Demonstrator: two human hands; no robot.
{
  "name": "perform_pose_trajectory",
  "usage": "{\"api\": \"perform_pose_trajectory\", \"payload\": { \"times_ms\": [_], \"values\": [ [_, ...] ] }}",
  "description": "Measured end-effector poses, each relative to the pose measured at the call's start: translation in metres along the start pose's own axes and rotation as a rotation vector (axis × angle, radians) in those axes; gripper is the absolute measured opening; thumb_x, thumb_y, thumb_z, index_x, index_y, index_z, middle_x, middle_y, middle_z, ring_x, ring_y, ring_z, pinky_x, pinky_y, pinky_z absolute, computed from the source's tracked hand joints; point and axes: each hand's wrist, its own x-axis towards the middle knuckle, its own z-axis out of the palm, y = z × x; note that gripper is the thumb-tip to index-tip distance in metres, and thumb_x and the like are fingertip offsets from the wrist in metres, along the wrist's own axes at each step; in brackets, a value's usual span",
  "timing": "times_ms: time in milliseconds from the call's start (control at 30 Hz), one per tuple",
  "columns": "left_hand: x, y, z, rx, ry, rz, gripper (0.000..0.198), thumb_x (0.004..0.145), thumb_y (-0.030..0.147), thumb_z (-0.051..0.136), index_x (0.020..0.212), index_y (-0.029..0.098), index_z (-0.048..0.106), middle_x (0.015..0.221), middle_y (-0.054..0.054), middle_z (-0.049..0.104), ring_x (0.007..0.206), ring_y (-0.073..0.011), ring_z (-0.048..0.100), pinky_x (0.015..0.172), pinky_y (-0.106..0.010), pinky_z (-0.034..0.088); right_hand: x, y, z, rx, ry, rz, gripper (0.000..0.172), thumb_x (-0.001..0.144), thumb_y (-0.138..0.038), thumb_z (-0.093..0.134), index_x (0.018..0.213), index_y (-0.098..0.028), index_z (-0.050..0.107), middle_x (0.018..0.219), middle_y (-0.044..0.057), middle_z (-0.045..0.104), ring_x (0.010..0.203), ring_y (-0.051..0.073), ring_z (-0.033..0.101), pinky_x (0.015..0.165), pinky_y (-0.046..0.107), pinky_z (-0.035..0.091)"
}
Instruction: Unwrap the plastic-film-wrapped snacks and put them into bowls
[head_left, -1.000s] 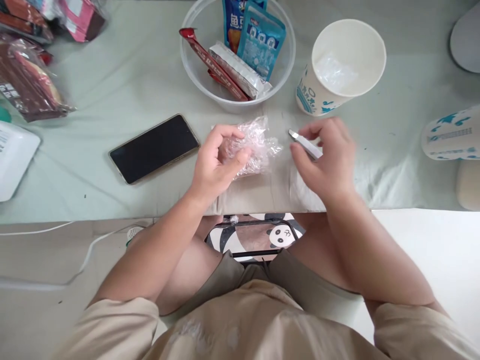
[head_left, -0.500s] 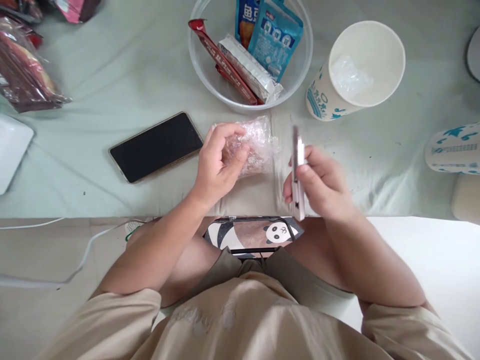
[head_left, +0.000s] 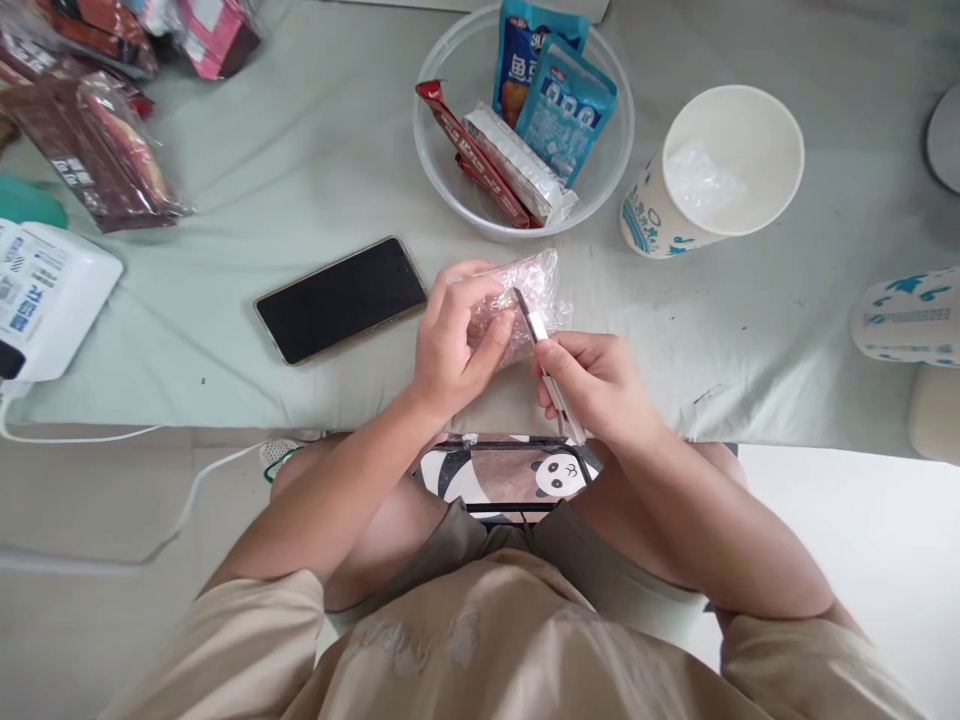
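Note:
A crinkled clear plastic packet (head_left: 536, 285) with something pinkish-brown inside lies near the table's front edge. My left hand (head_left: 457, 335) grips its left side, fingers on top and thumb along the near side. A utility knife (head_left: 551, 375) with a pale handle is held in my right hand (head_left: 596, 385), thumb pressed along the handle. Its dark blade points up and left, with the tip at the packet close to my left fingertips. Whether the blade has pierced the wrap I cannot tell.
A phone (head_left: 341, 300) lies left of my left hand. Behind the packet stands a clear plastic bowl (head_left: 442, 205) of snack packs. A paper cup (head_left: 645, 215) holding crumpled plastic is at the right, another cup (head_left: 911, 315) farther right. Wrapped snacks (head_left: 97, 150) and a white device (head_left: 67, 300) sit left.
My right hand has brought the knife left, from beside the packet onto it, and its blade now tilts leftward. My left hand keeps its grip. The camera view has shifted slightly.

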Motion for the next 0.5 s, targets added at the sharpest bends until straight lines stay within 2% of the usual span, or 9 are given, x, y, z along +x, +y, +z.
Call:
{"api": "perform_pose_trajectory", "payload": {
  "times_ms": [133, 233, 400, 500],
  "values": [
    [0.000, 0.000, -0.003, -0.012, 0.039, -0.081, 0.030, 0.105, 0.055, 0.053, 0.120, 0.029, 0.056, 0.126, -0.009, 0.067, 0.127, -0.0270, 0.066, 0.114, -0.050, 0.048, -0.003, 0.001, 0.001, -0.089, 0.001, -0.025, 0.047, 0.091, -0.056, 0.068, 0.062, -0.020, 0.058, 0.052, 0.000, 0.061, 0.048, 0.011, 0.054, 0.049, 0.025, 0.040],
    [0.002, -0.001, -0.004, -0.066, 0.110, -0.098, 0.028, 0.105, 0.054, 0.055, 0.119, 0.030, 0.055, 0.125, -0.008, 0.066, 0.125, -0.0263, 0.065, 0.115, -0.049, 0.046, -0.004, 0.003, 0.000, -0.157, -0.023, -0.010, 0.047, 0.090, -0.056, 0.068, 0.062, -0.020, 0.057, 0.052, 0.000, 0.061, 0.048, 0.011, 0.053, 0.049, 0.025, 0.039],
    [0.006, 0.000, -0.007, -0.043, 0.202, -0.140, 0.026, 0.106, 0.053, 0.055, 0.118, 0.029, 0.055, 0.114, -0.005, 0.065, 0.113, -0.0228, 0.066, 0.109, -0.044, 0.050, -0.008, 0.007, -0.002, -0.271, -0.084, 0.029, 0.048, 0.093, -0.054, 0.062, 0.060, -0.020, 0.054, 0.050, 0.000, 0.060, 0.045, 0.010, 0.047, 0.046, 0.024, 0.034],
    [0.008, 0.000, -0.009, -0.070, 0.245, -0.204, 0.031, 0.104, 0.059, 0.056, 0.116, 0.030, 0.054, 0.111, -0.003, 0.062, 0.107, -0.0215, 0.065, 0.105, -0.042, 0.051, -0.013, 0.006, -0.007, -0.378, -0.112, -0.011, 0.047, 0.096, -0.048, 0.057, 0.058, -0.020, 0.054, 0.048, 0.000, 0.058, 0.044, 0.009, 0.046, 0.045, 0.024, 0.033]
  ]
}}
